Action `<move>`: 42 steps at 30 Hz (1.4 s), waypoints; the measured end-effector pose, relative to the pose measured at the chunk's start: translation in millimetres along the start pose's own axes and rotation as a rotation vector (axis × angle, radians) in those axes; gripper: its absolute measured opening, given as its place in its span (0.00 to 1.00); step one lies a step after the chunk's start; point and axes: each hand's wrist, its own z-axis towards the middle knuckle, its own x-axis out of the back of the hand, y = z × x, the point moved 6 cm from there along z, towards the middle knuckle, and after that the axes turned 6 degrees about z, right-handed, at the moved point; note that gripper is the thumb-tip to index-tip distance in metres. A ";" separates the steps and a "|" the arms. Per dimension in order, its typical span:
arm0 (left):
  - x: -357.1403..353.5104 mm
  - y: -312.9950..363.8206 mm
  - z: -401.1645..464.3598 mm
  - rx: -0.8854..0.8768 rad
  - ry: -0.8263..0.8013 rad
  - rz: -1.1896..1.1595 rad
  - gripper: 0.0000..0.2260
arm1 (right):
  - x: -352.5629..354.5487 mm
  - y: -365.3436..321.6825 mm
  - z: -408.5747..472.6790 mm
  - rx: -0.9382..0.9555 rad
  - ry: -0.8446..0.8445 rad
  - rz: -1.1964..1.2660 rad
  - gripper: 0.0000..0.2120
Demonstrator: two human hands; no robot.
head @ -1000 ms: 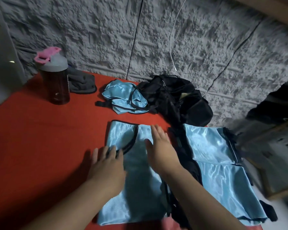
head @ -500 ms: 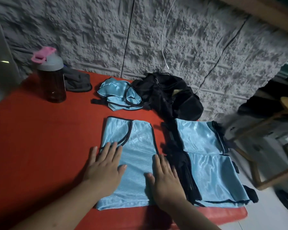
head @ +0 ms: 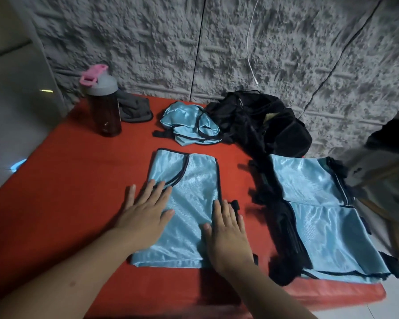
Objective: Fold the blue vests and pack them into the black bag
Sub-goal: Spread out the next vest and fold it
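Near edge of the red tabletop (head: 55, 192): a folded blue vest (head: 194, 194) with dark trim lies flat, shiny, armhole curve at its far left corner; left hand (head: 145, 215) and right hand (head: 228, 236) both press on it with straight fingers, palms down, apart, one at each side edge. To the right, a second blue vest (head: 327, 217) spread out on dark straps, reaching the tabletop's right edge; farther back a crumpled blue vest (head: 187, 122) touching the slumped black bag (head: 263, 125). Far left, a dark bottle (head: 105, 107) with grey lid and pink cap beside a grey cloth (head: 134, 110), against a rough grey textured wall (head: 148, 42) with a white cable (head: 251, 42) hanging down.
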 end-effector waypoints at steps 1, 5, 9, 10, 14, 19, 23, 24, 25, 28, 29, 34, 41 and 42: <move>1.7 -4.9 -3.5 -0.016 0.011 0.001 0.39 | -1.6 -2.2 0.6 -0.005 0.002 0.011 0.32; 17.7 -6.8 -20.7 -0.095 0.085 -0.076 0.36 | 9.1 -6.9 -3.4 0.005 0.019 -0.038 0.36; 29.4 13.2 -47.8 -0.316 0.135 -0.270 0.31 | 44.1 -11.9 -17.2 0.086 0.089 0.127 0.28; 28.0 16.5 -54.0 -0.359 0.133 -0.304 0.27 | 55.1 -6.4 -22.3 0.070 0.123 0.167 0.22; 21.6 20.3 -68.6 -0.419 0.144 -0.213 0.19 | 62.7 3.6 -38.7 0.182 -0.027 0.151 0.05; 32.0 26.4 -70.1 -0.405 0.159 -0.216 0.11 | 51.9 8.4 -47.3 0.210 -0.057 0.109 0.17; 37.5 35.3 -70.1 -0.386 0.067 -0.259 0.02 | 50.9 9.9 -46.4 0.215 -0.018 0.110 0.16; 38.0 36.6 -70.0 -0.376 0.059 -0.260 0.01 | 52.2 10.3 -45.6 0.214 0.001 0.109 0.16; 38.4 36.9 -69.6 -0.359 0.055 -0.260 0.02 | 54.9 9.6 -45.6 0.211 0.023 0.106 0.15; 41.3 36.0 -68.1 -0.338 0.065 -0.261 0.04 | 64.9 5.0 -46.7 0.241 0.092 0.110 0.11; 41.5 35.6 -67.8 -0.345 0.067 -0.253 0.05 | 68.0 3.2 -47.3 0.253 0.102 0.120 0.10; 39.5 33.3 -69.4 -0.359 0.027 -0.251 0.08 | 52.5 6.8 -45.1 0.292 -0.033 0.047 0.13; 39.9 27.4 -54.1 -0.259 0.256 -0.297 0.12 | 81.0 -25.7 -39.8 0.407 0.278 0.161 0.07; 39.6 28.3 -52.1 -0.250 0.299 -0.288 0.06 | 78.3 -32.0 -37.2 0.419 0.296 0.194 0.07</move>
